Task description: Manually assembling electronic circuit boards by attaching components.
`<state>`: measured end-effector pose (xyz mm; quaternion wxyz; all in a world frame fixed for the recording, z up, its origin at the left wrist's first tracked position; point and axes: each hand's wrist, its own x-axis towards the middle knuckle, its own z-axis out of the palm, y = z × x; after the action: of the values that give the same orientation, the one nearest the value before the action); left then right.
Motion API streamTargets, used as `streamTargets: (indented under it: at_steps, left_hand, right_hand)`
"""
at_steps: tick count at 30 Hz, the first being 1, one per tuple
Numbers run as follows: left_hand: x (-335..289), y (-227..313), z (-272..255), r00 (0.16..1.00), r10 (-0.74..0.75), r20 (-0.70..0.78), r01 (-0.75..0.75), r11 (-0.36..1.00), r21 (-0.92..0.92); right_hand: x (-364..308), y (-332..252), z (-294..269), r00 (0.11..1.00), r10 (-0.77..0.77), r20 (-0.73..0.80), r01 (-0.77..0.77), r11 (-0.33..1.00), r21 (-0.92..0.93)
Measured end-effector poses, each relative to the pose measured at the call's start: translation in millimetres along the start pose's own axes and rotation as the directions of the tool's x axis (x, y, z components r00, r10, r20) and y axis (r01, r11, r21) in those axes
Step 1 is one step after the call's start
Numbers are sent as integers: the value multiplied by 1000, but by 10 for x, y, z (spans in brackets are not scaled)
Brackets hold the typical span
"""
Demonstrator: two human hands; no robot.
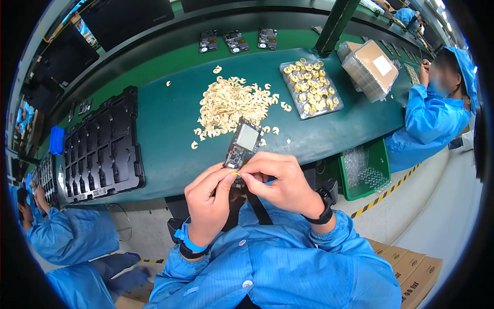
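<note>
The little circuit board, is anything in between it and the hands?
No, nothing visible. The left hand and right hand both touch the small circuit board, pinching a tiny yellow piece at its lower end. The heap of pale backing scraps lies beyond, on the green belt.

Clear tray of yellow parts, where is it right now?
In the head view, the clear tray of yellow parts lies on the green belt, upper right of the loose pile of cream pieces and left of the wrapped brown boxes.
</note>
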<state>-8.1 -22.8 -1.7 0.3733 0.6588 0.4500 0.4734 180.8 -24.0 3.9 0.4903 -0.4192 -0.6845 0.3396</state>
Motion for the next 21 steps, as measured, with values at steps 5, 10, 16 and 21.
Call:
streamTargets:
  at_steps: [5, 10, 16, 21]
  left_hand:
    - [-25, 6, -22, 998, -65, 12, 65, 994, -83]
    - [-22, -36, 83, 991, -114, -75, 86, 950, -302]
    - [-41, 7, 58, 997, -68, -43, 59, 980, -192]
    - [-72, -49, 19, 989, -113, -95, 83, 958, -274]
  right_hand:
    - [27, 9, 0, 999, 2, 33, -3, 999, 33]
    - [-29, 5, 122, 989, -6, -148, 9, 1000, 19]
    - [-23, 41, 232, 980, 27, -195, -21, 999, 29]
    - [4, 48, 247, 989, 32, -144, -24, 998, 57]
